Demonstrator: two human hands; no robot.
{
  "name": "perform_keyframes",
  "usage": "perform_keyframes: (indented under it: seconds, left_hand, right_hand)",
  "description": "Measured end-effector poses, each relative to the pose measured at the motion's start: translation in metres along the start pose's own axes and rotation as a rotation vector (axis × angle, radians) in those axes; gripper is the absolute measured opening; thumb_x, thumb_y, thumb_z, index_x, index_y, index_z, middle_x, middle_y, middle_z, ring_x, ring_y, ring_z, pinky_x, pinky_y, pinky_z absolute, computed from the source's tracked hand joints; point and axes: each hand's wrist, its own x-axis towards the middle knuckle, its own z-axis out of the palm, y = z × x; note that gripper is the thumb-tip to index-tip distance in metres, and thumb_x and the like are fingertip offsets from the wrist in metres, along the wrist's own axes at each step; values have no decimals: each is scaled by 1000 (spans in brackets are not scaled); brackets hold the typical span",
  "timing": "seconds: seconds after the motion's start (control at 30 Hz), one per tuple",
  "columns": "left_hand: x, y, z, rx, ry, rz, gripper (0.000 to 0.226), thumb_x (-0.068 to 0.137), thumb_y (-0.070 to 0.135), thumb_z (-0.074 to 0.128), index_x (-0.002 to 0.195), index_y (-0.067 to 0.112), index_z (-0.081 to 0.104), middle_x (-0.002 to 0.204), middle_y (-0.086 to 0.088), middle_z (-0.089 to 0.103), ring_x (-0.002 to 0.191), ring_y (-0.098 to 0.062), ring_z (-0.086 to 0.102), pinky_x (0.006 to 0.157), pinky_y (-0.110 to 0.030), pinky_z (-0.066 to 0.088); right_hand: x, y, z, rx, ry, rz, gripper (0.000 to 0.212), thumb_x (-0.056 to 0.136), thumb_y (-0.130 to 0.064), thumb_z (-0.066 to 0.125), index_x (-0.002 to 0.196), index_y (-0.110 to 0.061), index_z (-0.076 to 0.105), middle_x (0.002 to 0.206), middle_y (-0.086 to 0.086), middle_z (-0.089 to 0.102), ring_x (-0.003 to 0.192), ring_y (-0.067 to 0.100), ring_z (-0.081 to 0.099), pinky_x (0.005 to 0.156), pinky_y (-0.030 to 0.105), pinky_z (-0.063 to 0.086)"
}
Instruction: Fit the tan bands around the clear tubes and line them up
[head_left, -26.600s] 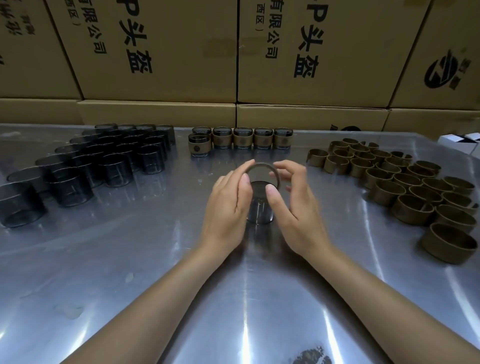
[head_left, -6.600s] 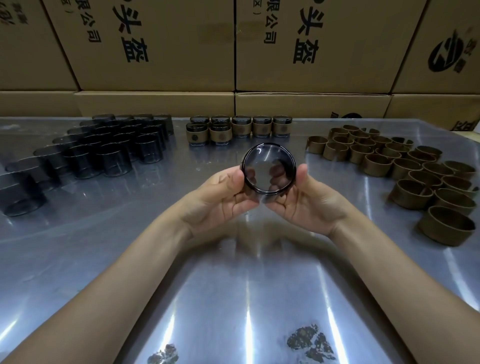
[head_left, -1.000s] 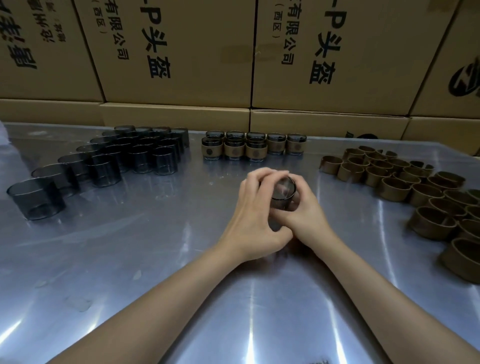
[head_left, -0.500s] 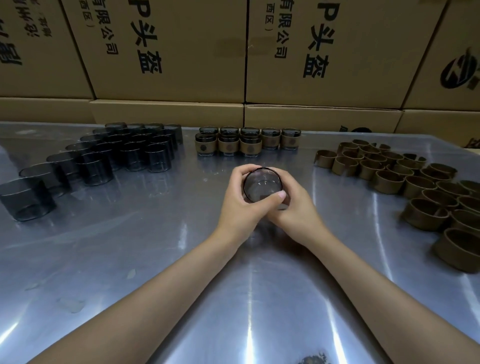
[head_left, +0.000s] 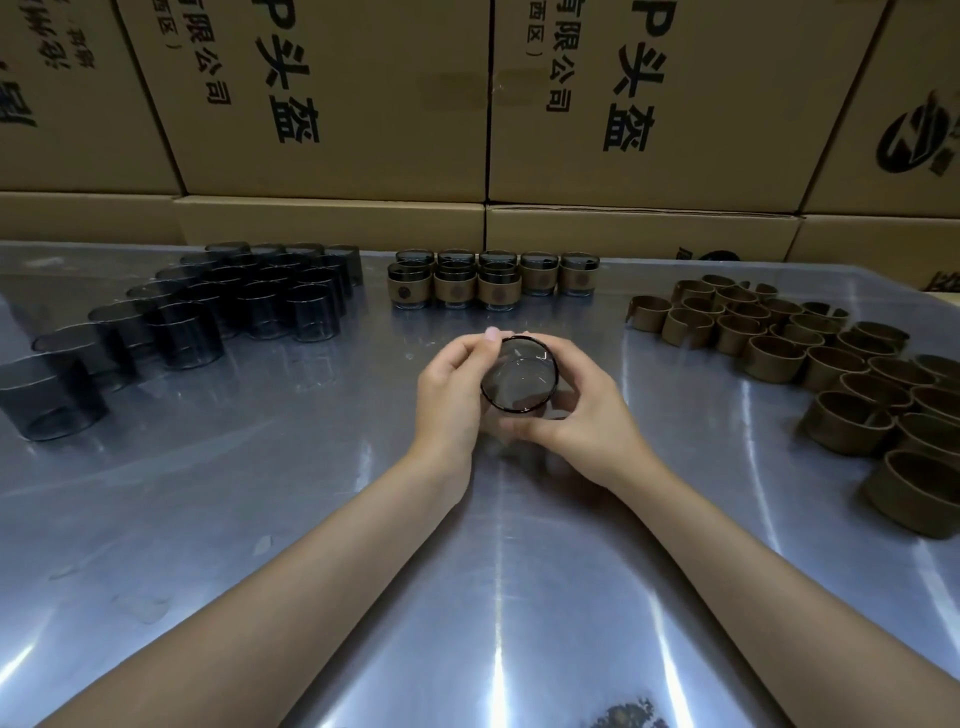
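Both hands hold one clear smoky tube (head_left: 519, 376) above the middle of the table, its open mouth turned toward me. My left hand (head_left: 449, 395) grips its left side, fingers curled over the rim. My right hand (head_left: 587, 410) cups it from the right and beneath. Any band on this tube is hidden by my fingers. Bare clear tubes (head_left: 208, 306) stand grouped at the left. Loose tan bands (head_left: 810, 353) lie in a pile at the right. Banded tubes (head_left: 493, 280) stand in two short rows at the back centre.
The shiny metal table (head_left: 311, 519) reflects light in streaks. Stacked cardboard boxes (head_left: 332, 104) form a wall along the table's far edge. A dark smudge (head_left: 628, 714) marks the near edge.
The tube has tilted so its mouth faces me more fully. My left fingers have shifted up to the rim, and my right hand has slid lower under it.
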Motion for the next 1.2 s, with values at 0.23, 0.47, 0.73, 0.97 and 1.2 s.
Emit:
perform_keyframes:
  seconds: [0.23, 0.47, 0.73, 0.97, 1.2]
  left_hand:
    - [7, 3, -7, -121, -305, -98, 27, 96, 8, 47, 112, 16, 67, 108, -3, 72, 98, -10, 68, 84, -18, 54]
    - [9, 0, -12, 79, -367, 24, 47, 81, 12, 69, 127, 17, 59, 122, -4, 67, 117, -14, 61, 99, -25, 47]
    - [3, -8, -4, 388, -152, 277, 52, 67, 15, 88, 100, 15, 48, 98, -1, 62, 87, -2, 62, 76, -16, 50]
    - [8, -7, -6, 338, 31, 172, 26, 92, 34, 62, 79, 16, 49, 80, -1, 59, 67, 1, 57, 61, -15, 47]
    - [0, -17, 1, 323, -173, 281, 43, 77, 34, 78, 110, 18, 56, 102, 7, 66, 97, -3, 64, 82, -19, 50]
  right_hand:
    - [3, 5, -7, 172, 61, 72, 62, 64, 5, 84, 115, -22, 61, 110, -8, 68, 104, 4, 63, 88, 21, 50]
    - [2, 5, -9, 219, 69, 96, 52, 68, 1, 83, 110, -24, 66, 106, -10, 72, 103, 4, 65, 91, 33, 54]
    - [-1, 0, 0, -7, 28, -53, 61, 66, -1, 85, 118, -22, 62, 112, -7, 67, 107, 8, 63, 88, 25, 52]
    - [-4, -1, 5, -214, -28, -78, 79, 65, -15, 88, 133, -31, 53, 120, -8, 58, 113, 8, 57, 95, 38, 50]
    - [-1, 2, 4, -90, 98, -57, 61, 71, -4, 80, 125, -20, 57, 119, -7, 64, 113, 7, 60, 97, 39, 50]
